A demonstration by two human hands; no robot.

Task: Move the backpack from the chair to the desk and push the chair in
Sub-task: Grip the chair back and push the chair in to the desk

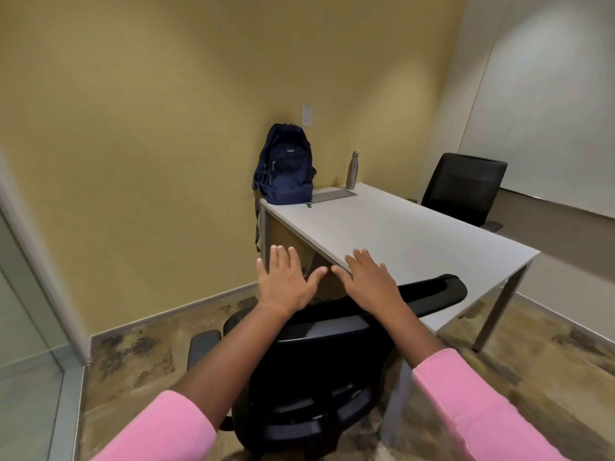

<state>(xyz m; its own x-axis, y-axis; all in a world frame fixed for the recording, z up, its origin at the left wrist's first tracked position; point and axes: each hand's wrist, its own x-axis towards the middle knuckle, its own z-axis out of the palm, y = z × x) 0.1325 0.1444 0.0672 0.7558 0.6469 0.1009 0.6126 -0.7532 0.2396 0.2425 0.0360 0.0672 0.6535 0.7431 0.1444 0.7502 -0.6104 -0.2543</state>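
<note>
A navy blue backpack (284,166) stands upright on the far left corner of the pale grey desk (399,227), against the yellow wall. A black mesh office chair (319,357) sits right in front of me, its backrest top at the desk's near edge and its seat tucked under. My left hand (288,281) hovers flat with fingers spread just above the backrest's top, holding nothing. My right hand (367,281) is spread the same way beside it, over the desk's edge. Both arms wear pink sleeves.
A metal water bottle (352,170) stands on the desk near the wall, beside a grey cable panel (332,195). A second black chair (461,188) sits on the desk's far side. A glass partition (30,344) is at my left. The floor is patterned carpet.
</note>
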